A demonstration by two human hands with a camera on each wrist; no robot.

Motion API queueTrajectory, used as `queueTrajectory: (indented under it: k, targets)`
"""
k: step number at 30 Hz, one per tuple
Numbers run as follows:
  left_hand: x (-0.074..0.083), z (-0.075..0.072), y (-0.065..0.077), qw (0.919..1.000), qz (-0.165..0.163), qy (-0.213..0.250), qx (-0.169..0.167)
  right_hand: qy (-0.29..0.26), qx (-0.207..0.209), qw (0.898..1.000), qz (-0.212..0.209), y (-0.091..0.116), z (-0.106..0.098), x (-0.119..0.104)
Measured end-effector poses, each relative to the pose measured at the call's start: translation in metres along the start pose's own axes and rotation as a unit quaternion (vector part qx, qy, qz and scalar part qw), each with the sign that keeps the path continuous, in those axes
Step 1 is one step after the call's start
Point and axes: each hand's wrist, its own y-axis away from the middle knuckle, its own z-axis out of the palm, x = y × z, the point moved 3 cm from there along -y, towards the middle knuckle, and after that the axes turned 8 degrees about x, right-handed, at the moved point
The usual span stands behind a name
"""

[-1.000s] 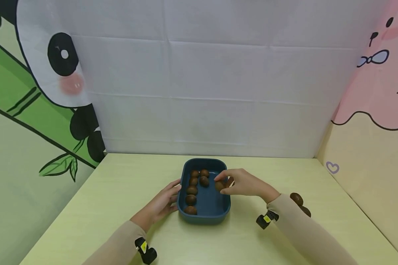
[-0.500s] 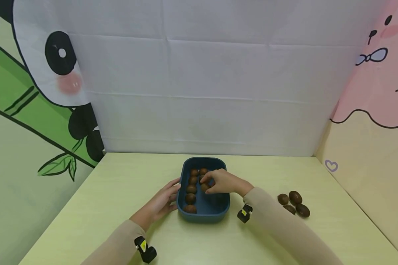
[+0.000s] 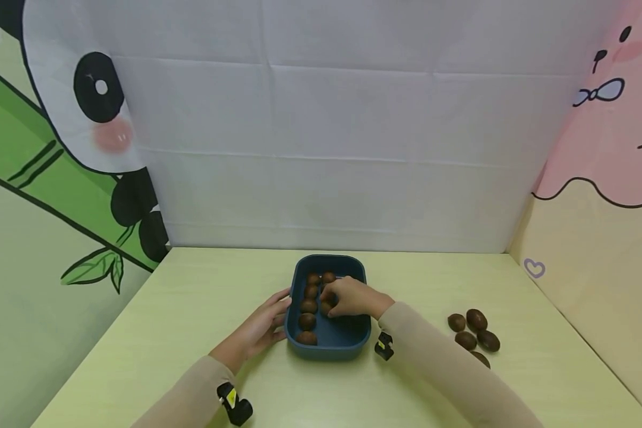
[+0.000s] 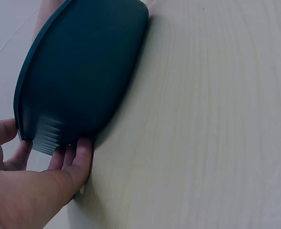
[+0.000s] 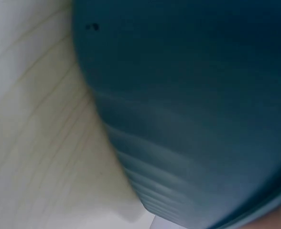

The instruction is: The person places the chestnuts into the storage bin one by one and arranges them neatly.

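Note:
A dark blue rectangular box (image 3: pixel 331 353) stands on the table, with several glossy brown nut-like balls (image 3: pixel 307 321) lined up along its left side and a shorter second row beginning at the back. My right hand (image 3: pixel 355 297) reaches in over the right rim and pinches a brown nut-like ball (image 3: pixel 326 308) beside the left row; its fingers partly cover it. Against the box's left wall rest the extended fingers of my left hand (image 3: pixel 259 330). The left wrist view has those fingertips (image 4: pixel 84 145) touching the outer wall. Mostly the box's outer wall (image 5: pixel 178 109) fills the right wrist view.
Several more brown balls (image 3: pixel 477 320) lie on the table to the right, one partly behind the right sleeve. The pale wooden table (image 3: pixel 235 273) ends at a white cloth backdrop (image 3: pixel 348 119). Painted walls flank both sides.
My right hand has moved left and slightly lower inside the box, carrying a brown ball from the right side toward the left row. The left hand stays put. The loose balls are less covered.

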Motion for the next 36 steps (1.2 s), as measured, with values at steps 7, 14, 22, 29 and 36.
queueTrajectory:
  k: [7, 14, 22, 29, 36]
  targets:
    - [-0.002, 0.0, 0.0, 1.0, 0.003, 0.001, 0.0, -0.007, 0.008, 1.0, 0.016, 0.001, 0.001, -0.001]
    - [-0.004, -0.001, -0.001, 1.0, 0.006, -0.001, -0.003, -0.008, 0.024, 1.0, 0.001, 0.002, 0.0, 0.0]
    - [-0.002, -0.001, 0.001, 1.0, 0.008, -0.005, 0.001, -0.024, 0.02, 1.0, 0.006, 0.005, -0.006, -0.003]
    - [-0.001, 0.0, 0.001, 0.9999, 0.006, -0.008, 0.002, -0.059, 0.02, 0.998, -0.001, 0.011, -0.017, -0.001]
    - [-0.001, 0.0, 0.001, 1.0, 0.005, -0.004, -0.002, -0.097, 0.019, 0.995, 0.0, 0.03, -0.034, 0.001]
